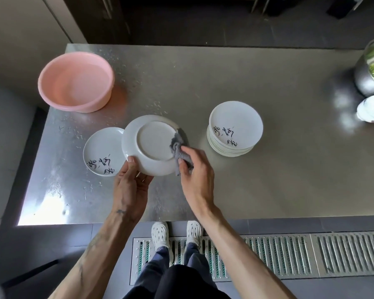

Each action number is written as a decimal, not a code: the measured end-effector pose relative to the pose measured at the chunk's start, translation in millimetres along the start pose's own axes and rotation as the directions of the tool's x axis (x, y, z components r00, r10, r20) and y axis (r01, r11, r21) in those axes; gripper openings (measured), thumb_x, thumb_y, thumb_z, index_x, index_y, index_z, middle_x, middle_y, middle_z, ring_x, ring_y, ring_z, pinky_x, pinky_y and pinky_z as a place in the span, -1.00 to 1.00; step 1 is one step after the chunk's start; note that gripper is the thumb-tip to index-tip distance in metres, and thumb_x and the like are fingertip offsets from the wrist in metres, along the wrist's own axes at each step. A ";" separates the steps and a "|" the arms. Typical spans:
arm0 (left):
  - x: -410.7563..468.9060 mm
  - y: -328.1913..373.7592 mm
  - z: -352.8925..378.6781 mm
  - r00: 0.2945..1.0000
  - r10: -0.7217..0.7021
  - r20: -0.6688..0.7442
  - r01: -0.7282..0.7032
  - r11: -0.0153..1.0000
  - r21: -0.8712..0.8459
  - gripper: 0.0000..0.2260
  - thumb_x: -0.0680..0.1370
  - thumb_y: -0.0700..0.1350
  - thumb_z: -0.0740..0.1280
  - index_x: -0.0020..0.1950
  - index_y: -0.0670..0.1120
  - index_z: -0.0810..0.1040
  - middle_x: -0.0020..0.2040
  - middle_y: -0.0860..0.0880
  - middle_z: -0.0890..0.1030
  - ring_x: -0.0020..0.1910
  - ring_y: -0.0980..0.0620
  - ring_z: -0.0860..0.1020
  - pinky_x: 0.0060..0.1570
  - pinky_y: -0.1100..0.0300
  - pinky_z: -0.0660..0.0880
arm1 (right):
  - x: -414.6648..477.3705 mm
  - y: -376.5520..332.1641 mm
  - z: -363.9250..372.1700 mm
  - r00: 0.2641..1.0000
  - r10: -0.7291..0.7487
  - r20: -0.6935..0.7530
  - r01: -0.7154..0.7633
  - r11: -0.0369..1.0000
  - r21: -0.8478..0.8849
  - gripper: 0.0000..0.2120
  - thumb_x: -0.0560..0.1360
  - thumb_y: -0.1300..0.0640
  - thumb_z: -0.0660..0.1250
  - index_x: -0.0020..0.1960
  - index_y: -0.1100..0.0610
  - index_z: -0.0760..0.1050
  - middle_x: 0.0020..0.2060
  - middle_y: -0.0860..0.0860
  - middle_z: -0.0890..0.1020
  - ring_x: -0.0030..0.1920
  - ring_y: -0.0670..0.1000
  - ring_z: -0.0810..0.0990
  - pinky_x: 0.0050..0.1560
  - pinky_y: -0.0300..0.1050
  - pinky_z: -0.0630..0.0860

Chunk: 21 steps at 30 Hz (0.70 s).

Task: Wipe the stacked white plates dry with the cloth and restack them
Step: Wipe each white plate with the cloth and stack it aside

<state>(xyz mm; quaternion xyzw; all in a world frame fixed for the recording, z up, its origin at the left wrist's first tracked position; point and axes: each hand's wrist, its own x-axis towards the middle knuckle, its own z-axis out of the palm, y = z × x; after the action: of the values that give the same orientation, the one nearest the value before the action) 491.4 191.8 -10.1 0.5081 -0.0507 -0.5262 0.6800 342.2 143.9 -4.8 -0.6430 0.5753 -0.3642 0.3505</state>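
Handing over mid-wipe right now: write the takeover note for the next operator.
Left hand grips the near rim of a round white plate, held underside up over the steel table.
Right hand pinches a crumpled grey cloth against that underside.
A single inked white plate lies face up at left; a tall stack of matching plates stands at right.
Done: unclear which pile is dry.
Left: finish this plate, restack, continue.

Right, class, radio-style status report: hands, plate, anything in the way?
Left hand grips upturned plate by its rim. Right hand presses grey cloth on its underside. Lone plate left, stack right; neither obstructs.
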 end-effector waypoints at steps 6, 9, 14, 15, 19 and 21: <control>-0.9 -1.0 2.0 0.998 -0.035 0.054 0.027 0.991 0.135 -0.70 0.72 -0.06 0.19 0.28 -0.14 0.64 0.18 -0.10 0.68 0.12 0.01 0.64 0.12 0.09 0.64 | 29.4 15.5 -6.5 0.982 0.187 -0.033 -0.184 0.981 0.061 -0.71 0.55 0.23 0.40 0.27 0.11 0.61 0.11 -0.01 0.70 0.10 -0.03 0.66 0.19 -0.09 0.57; -3.8 -2.2 1.6 0.993 -0.047 0.110 0.025 0.980 0.196 -0.68 0.69 -0.03 0.22 0.29 -0.19 0.61 0.15 -0.11 0.68 0.08 0.01 0.64 0.08 0.06 0.65 | 60.8 18.8 -15.6 0.973 0.229 0.037 -0.231 0.970 0.077 -0.75 0.54 0.24 0.39 0.20 0.07 0.64 -0.05 -0.10 0.70 -0.02 -0.12 0.64 0.08 -0.14 0.55; -0.1 -0.7 -2.9 0.980 -0.067 0.188 0.001 0.943 0.331 -0.66 0.67 -0.02 0.27 0.19 -0.28 0.62 0.07 -0.21 0.64 0.06 -0.11 0.62 0.09 -0.09 0.63 | 89.0 0.6 -12.3 0.975 0.185 0.123 -0.191 0.981 0.040 -0.78 0.54 0.17 0.37 0.14 -0.03 0.66 -0.10 -0.13 0.72 -0.05 -0.10 0.66 0.03 -0.17 0.55; 1.4 -0.5 -4.3 0.978 -0.070 0.195 -0.003 0.936 0.353 -0.66 0.68 -0.03 0.28 0.19 -0.30 0.62 0.06 -0.22 0.66 0.04 -0.11 0.63 0.06 -0.07 0.64 | 90.3 -7.4 -8.9 0.980 0.142 0.142 -0.147 0.989 0.025 -0.78 0.54 0.15 0.37 0.14 -0.04 0.65 -0.12 -0.16 0.71 -0.07 -0.14 0.65 0.00 -0.22 0.54; 8.2 0.3 -6.7 0.974 -0.080 0.210 -0.013 0.912 0.409 -0.66 0.67 -0.01 0.30 0.12 -0.30 0.64 0.00 -0.23 0.68 -0.01 -0.12 0.65 0.03 -0.05 0.64 | 80.2 -41.3 13.1 0.959 -0.136 0.247 0.156 0.985 -0.067 -0.75 0.52 0.16 0.37 0.17 -0.03 0.64 0.01 -0.09 0.71 0.02 -0.08 0.60 -0.07 -0.33 0.35; 11.2 0.4 -5.8 0.974 -0.079 0.213 -0.017 0.910 0.413 -0.68 0.67 0.00 0.30 0.09 -0.25 0.67 -0.01 -0.22 0.69 -0.01 -0.13 0.66 0.04 -0.06 0.64 | 71.5 -52.6 23.6 0.910 -0.258 0.325 0.303 0.948 -0.097 -0.74 0.51 0.20 0.38 0.18 0.02 0.64 0.05 -0.05 0.69 0.07 0.02 0.59 0.00 -0.25 0.39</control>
<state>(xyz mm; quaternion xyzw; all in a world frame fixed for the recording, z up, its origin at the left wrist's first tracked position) 500.0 186.9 -17.8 0.5780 -0.2291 -0.5687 0.5386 393.5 78.3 34.0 -0.7916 0.4400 -0.2634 0.3323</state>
